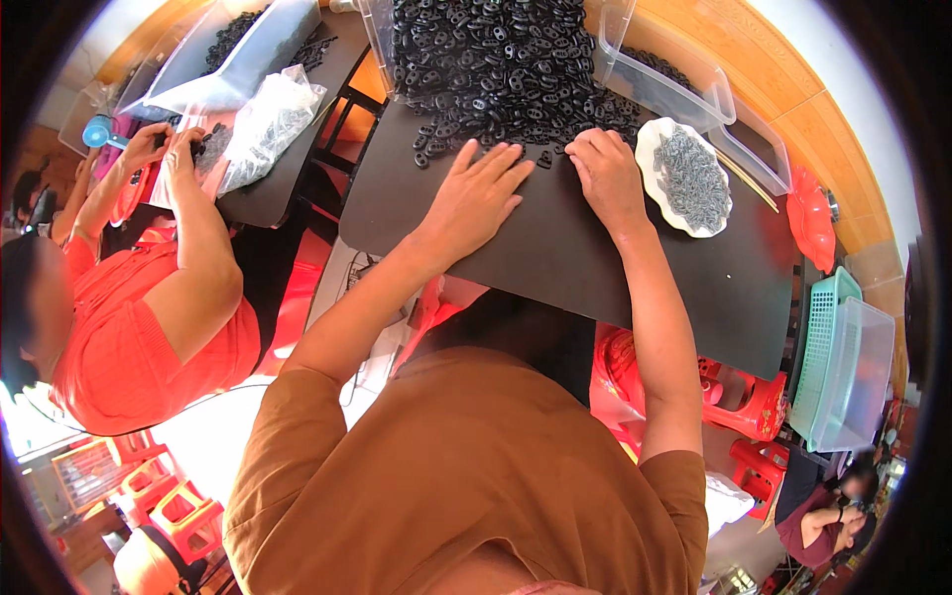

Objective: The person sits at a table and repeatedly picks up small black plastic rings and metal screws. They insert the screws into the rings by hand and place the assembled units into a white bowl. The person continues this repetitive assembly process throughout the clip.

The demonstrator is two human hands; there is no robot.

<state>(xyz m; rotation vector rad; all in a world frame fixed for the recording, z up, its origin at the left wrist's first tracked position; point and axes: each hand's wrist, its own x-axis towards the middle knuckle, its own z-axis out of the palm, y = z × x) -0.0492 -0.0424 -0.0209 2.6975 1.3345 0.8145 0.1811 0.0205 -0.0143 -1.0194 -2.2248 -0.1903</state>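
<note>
My left hand [478, 201] lies over the dark table with its fingers stretched out and apart, holding nothing. Its fingertips reach the near edge of a large heap of small black oval pieces with holes [486, 59]. My right hand [607, 180] is bent at the fingers, which press together and point down to the table by the heap's edge. Whatever they may grip is hidden. Between my hands lie a few loose black pieces [544, 159]. Right of my right hand sits a white scalloped dish [647, 159] full of small grey metal pins [692, 180].
Clear plastic bins [684, 84] flank the heap, with thin wooden sticks [746, 180] at the right. A red dish [811, 218] and a green basket [825, 347] stand beyond the table's right end. On the left, a person in red [159, 317] works at another table beside a plastic bag [270, 129].
</note>
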